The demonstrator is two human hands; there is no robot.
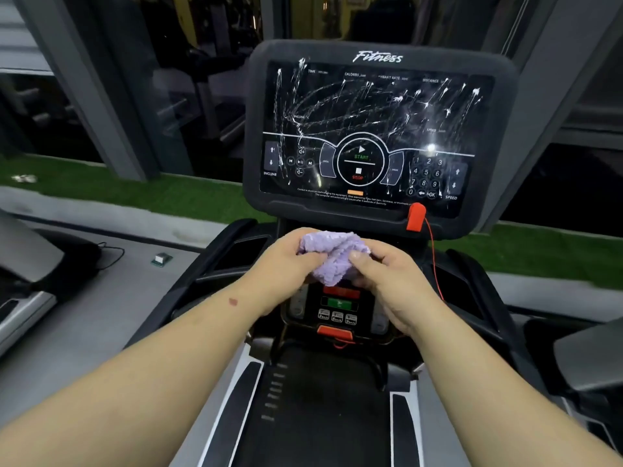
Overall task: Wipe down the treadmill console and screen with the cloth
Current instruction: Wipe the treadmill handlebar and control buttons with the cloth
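A bunched purple cloth is held in front of me, below the treadmill console. My left hand grips its left side and my right hand pinches its right side with thumb on top. The dark screen is covered with white spray drips and smeared streaks. Under my hands lies a lower control panel with red and green buttons, partly hidden by the cloth and my fingers.
A red safety key with a thin red cord hangs at the console's lower right. Black handrails flank the panel. The treadmill belt runs below. Another machine stands at left, green turf behind.
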